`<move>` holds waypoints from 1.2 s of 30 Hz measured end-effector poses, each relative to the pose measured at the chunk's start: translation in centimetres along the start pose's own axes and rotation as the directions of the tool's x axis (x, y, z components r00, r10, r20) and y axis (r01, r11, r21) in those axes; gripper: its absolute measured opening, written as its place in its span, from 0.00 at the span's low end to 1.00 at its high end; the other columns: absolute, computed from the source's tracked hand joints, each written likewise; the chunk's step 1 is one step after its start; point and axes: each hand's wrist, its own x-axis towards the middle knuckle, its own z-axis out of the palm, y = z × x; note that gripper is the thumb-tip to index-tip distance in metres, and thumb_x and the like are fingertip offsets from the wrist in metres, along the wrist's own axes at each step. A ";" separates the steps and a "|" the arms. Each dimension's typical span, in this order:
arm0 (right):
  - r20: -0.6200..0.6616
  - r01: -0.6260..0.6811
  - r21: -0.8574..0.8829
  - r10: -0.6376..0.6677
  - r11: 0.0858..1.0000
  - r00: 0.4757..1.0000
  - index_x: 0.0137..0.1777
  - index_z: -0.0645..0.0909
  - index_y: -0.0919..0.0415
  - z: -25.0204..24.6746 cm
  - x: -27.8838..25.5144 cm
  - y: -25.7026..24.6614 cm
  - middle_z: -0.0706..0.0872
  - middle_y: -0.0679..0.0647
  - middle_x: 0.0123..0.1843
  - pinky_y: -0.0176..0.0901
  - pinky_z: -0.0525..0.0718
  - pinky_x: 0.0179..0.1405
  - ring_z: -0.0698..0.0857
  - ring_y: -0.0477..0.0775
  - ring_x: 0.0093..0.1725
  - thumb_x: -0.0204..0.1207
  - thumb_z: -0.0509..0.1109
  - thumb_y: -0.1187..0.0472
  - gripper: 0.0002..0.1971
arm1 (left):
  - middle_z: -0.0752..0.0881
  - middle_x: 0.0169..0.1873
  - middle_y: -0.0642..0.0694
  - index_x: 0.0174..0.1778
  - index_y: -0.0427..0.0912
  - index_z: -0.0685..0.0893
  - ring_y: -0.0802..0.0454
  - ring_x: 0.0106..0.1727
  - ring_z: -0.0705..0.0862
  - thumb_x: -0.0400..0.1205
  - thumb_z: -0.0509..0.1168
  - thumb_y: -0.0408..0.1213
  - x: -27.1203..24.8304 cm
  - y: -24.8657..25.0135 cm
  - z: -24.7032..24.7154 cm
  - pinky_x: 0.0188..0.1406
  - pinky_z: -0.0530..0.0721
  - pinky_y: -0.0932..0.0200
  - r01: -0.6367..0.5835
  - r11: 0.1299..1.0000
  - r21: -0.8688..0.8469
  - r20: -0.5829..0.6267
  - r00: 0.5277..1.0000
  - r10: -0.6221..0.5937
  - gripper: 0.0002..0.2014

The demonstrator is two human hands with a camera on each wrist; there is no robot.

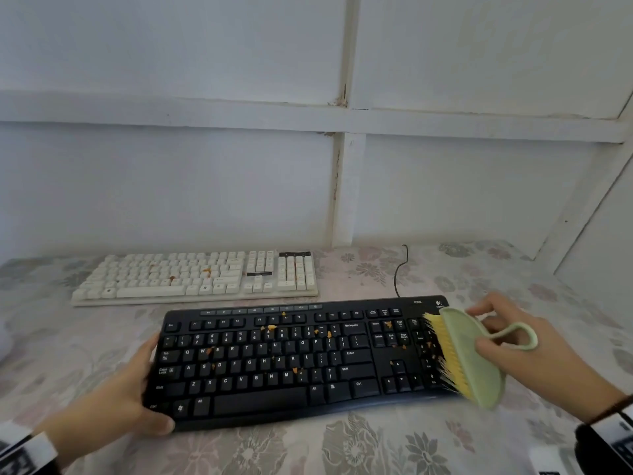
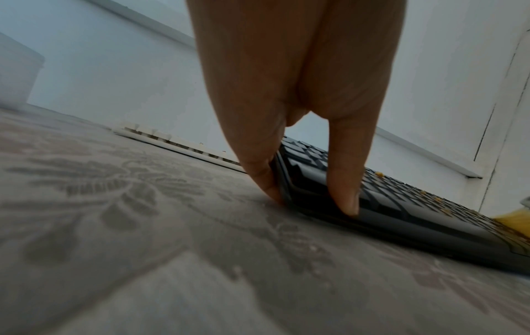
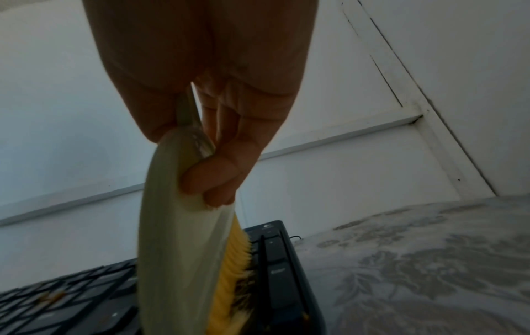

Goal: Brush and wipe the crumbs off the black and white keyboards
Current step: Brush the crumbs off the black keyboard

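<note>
1. Crumbs (image 1: 271, 327), orange, lie scattered over the keys of the black keyboard (image 1: 274, 368), which sits in the lower middle of the head view on a tabletop (image 1: 376, 447) covered with a floral cloth.
2. My left hand (image 1: 113, 399) holds the keyboard's left end, thumb on the near corner, fingers against the side edge; this grip is a light clasp round the frame.
3. My right hand (image 1: 534, 351), at the right of the frame, grips a pale green brush (image 1: 476, 358) by its loop handle, fingers curled round it.
4. Its yellow bristles (image 1: 445, 351) touch the number pad at the keyboard's right end.
5. Behind, in the middle left of the frame, lies the white keyboard (image 1: 195, 279), also carrying a few orange crumbs, apart from the black one.
6. A black cable (image 1: 399, 272) runs from the black keyboard's back edge toward the white wall (image 1: 171, 183).
</note>
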 end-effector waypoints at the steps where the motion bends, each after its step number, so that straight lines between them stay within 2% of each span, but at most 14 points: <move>1: 0.027 -0.006 -0.001 0.007 1.000 1.000 0.45 0.78 0.43 -0.2 -0.1 0.0 0.87 0.55 0.35 0.44 0.78 0.32 0.83 0.55 0.33 0.73 0.69 0.68 0.15 | 0.87 0.51 0.46 0.58 0.72 0.65 0.53 0.45 0.90 0.46 0.72 0.13 0.0 0.0 0.0 0.35 0.86 0.58 -0.002 1.000 0.000 0.003 1.000 0.002 0.56; 3: 0.085 -0.023 0.012 0.022 1.000 0.996 0.44 0.78 0.43 -0.7 -0.1 -0.3 0.84 0.58 0.32 0.43 0.76 0.30 0.79 0.51 0.29 0.73 0.69 0.68 0.14 | 0.87 0.51 0.46 0.58 0.73 0.64 0.52 0.46 0.90 0.41 0.75 0.20 -0.1 0.0 0.0 0.36 0.86 0.57 -0.003 1.000 -0.005 0.007 1.000 0.003 0.56; 5: 0.083 -0.034 0.039 0.031 0.999 0.996 0.41 0.79 0.44 -1.2 0.4 -0.8 0.83 0.59 0.30 0.41 0.76 0.28 0.78 0.47 0.26 0.72 0.69 0.69 0.14 | 0.86 0.52 0.47 0.58 0.74 0.64 0.52 0.48 0.90 0.39 0.76 0.24 0.0 -0.1 -0.1 0.40 0.86 0.56 -0.003 1.000 -0.008 0.006 1.000 0.003 0.57; 8: -0.053 0.005 0.075 -0.001 0.997 0.999 0.40 0.80 0.46 -1.8 1.7 -1.2 0.83 0.61 0.30 0.41 0.76 0.25 0.77 0.48 0.25 0.73 0.68 0.70 0.15 | 0.86 0.53 0.46 0.58 0.74 0.63 0.51 0.50 0.89 0.38 0.76 0.25 0.1 -0.3 -0.2 0.45 0.84 0.54 -0.010 1.000 0.001 0.012 1.000 0.010 0.57; 12: -0.211 0.058 0.153 -0.025 0.986 0.977 0.49 0.79 0.45 -1.5 2.8 -1.3 0.87 0.55 0.38 0.42 0.82 0.26 0.83 0.45 0.27 0.76 0.67 0.70 0.15 | 0.86 0.53 0.46 0.58 0.73 0.64 0.52 0.49 0.89 0.38 0.76 0.25 -0.1 -0.1 -0.1 0.44 0.84 0.54 -0.022 1.000 -0.005 0.014 1.000 0.022 0.57; 16: -0.099 0.014 0.094 -0.005 0.995 0.995 0.50 0.79 0.45 -0.8 2.5 -0.5 0.87 0.52 0.35 0.41 0.83 0.27 0.85 0.48 0.30 0.77 0.67 0.67 0.13 | 0.86 0.53 0.47 0.60 0.73 0.64 0.52 0.49 0.89 0.37 0.77 0.25 0.0 -0.3 -0.2 0.44 0.84 0.53 -0.020 1.000 -0.008 0.016 1.000 0.020 0.59; 19: -0.008 -0.017 0.071 0.017 0.997 1.000 0.49 0.79 0.47 -0.6 1.3 0.0 0.88 0.52 0.33 0.37 0.81 0.24 0.84 0.48 0.29 0.77 0.67 0.68 0.12 | 0.88 0.50 0.47 0.61 0.73 0.63 0.51 0.51 0.89 0.29 0.85 0.30 0.1 -0.6 -0.4 0.44 0.85 0.54 -0.013 1.000 0.013 0.039 0.999 0.013 0.66; 20: 0.015 -0.022 0.080 0.021 0.997 1.000 0.49 0.79 0.49 -0.6 0.9 0.0 0.88 0.53 0.33 0.37 0.81 0.23 0.83 0.48 0.28 0.77 0.67 0.69 0.12 | 0.88 0.51 0.47 0.60 0.74 0.63 0.51 0.51 0.88 0.29 0.85 0.30 0.2 -0.6 -0.4 0.43 0.85 0.54 -0.015 1.000 0.016 0.038 0.999 0.015 0.65; 23: 0.099 -0.051 0.092 0.042 0.994 0.994 0.45 0.81 0.45 -1.1 0.3 0.1 0.86 0.60 0.33 0.41 0.80 0.25 0.81 0.53 0.29 0.76 0.67 0.69 0.14 | 0.85 0.54 0.46 0.58 0.74 0.63 0.54 0.50 0.89 0.37 0.77 0.26 0.3 -0.5 -0.2 0.42 0.85 0.56 -0.030 1.000 0.004 0.020 0.999 0.030 0.58; 26: 0.161 -0.077 0.075 0.064 0.994 0.985 0.42 0.81 0.44 -1.8 0.6 -0.1 0.84 0.67 0.35 0.42 0.79 0.25 0.80 0.54 0.29 0.76 0.67 0.70 0.16 | 0.84 0.55 0.46 0.58 0.73 0.63 0.53 0.50 0.89 0.38 0.76 0.25 0.3 -0.7 -0.2 0.44 0.84 0.56 -0.036 0.999 -0.003 0.012 0.999 0.036 0.57; 29: 0.083 -0.058 0.113 0.049 0.992 0.995 0.39 0.82 0.45 -2.3 1.3 -0.5 0.83 0.61 0.29 0.43 0.78 0.24 0.80 0.53 0.28 0.75 0.68 0.71 0.16 | 0.84 0.56 0.46 0.58 0.74 0.63 0.50 0.53 0.87 0.38 0.77 0.26 0.3 -0.8 -0.4 0.46 0.83 0.55 -0.035 0.999 0.005 0.012 0.999 0.035 0.57; 32: -0.087 0.016 0.180 0.000 0.983 0.996 0.44 0.82 0.46 -2.0 2.0 -0.8 0.84 0.62 0.32 0.46 0.80 0.27 0.80 0.53 0.28 0.76 0.67 0.71 0.15 | 0.84 0.56 0.45 0.58 0.75 0.63 0.50 0.54 0.87 0.39 0.77 0.26 0.4 -0.9 -0.5 0.48 0.84 0.53 -0.035 0.999 0.021 0.011 0.999 0.034 0.57; 34: -0.182 0.058 0.228 -0.016 0.972 0.983 0.49 0.80 0.46 -1.4 2.4 -1.0 0.87 0.55 0.33 0.47 0.84 0.29 0.83 0.50 0.29 0.77 0.67 0.70 0.14 | 0.84 0.56 0.45 0.58 0.76 0.63 0.50 0.54 0.87 0.39 0.77 0.26 0.4 -1.0 -0.5 0.48 0.84 0.53 -0.033 0.999 0.023 0.013 0.999 0.033 0.57; 36: -0.224 0.081 0.251 -0.024 0.965 0.974 0.53 0.78 0.47 -0.8 2.7 -1.1 0.89 0.46 0.34 0.41 0.85 0.30 0.85 0.43 0.30 0.77 0.67 0.69 0.14 | 0.84 0.56 0.46 0.58 0.76 0.63 0.50 0.53 0.88 0.39 0.77 0.26 0.4 -0.9 -0.5 0.47 0.84 0.54 -0.031 0.999 0.021 0.015 0.999 0.030 0.57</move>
